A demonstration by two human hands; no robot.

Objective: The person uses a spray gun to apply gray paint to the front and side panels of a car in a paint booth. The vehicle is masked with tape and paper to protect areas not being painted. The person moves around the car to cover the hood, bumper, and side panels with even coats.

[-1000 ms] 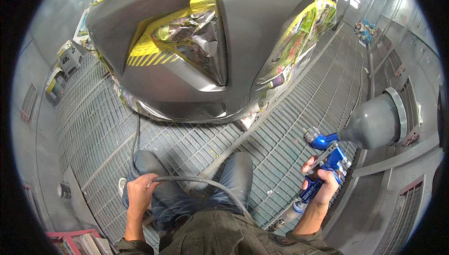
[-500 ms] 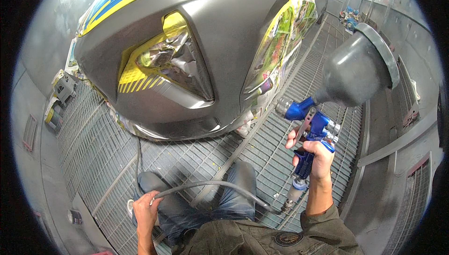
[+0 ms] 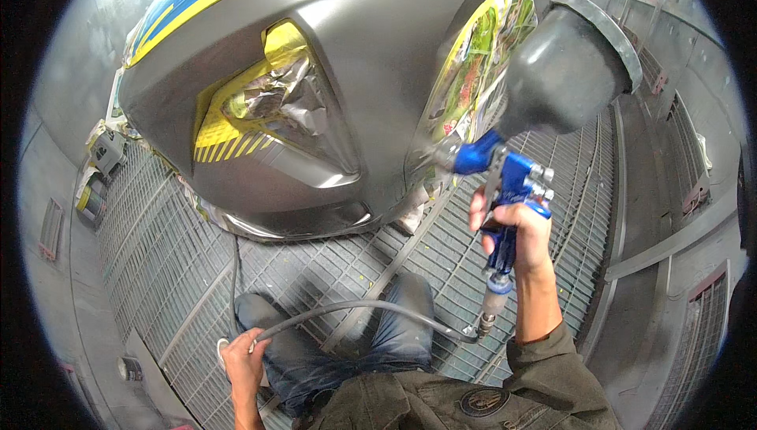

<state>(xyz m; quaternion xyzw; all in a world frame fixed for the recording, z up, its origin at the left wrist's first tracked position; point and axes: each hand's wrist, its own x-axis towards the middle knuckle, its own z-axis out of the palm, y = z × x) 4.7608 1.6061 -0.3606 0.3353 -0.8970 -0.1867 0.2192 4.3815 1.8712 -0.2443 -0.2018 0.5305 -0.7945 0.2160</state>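
My right hand (image 3: 516,229) is wrapped around the grip of a blue spray gun (image 3: 512,174). A large dark grey paint cup (image 3: 560,75) sits on top of the gun, tilted to the right. The gun's nozzle points left at the dark grey car bumper (image 3: 394,107), apart from its surface. From the gun's handle a grey air hose (image 3: 355,305) arcs to the left across my legs. My left hand (image 3: 244,359) is closed on that hose at the lower left. Yellow masking tape and crumpled masking paper (image 3: 288,99) cover the bumper's triangular opening.
Printed masking paper (image 3: 473,75) hangs along the bumper's right side. Metal floor grating (image 3: 339,272) lies underfoot. Grey booth walls (image 3: 67,272) rise on both sides. At the left wall stand a grey box-like item (image 3: 106,152) and a can (image 3: 92,200); another small can (image 3: 128,368) lies lower down.
My right hand has carried the spray gun left and upward, bringing its nozzle closer to the bumper's right side. The left hand stays on the hose and has shifted slightly lower.
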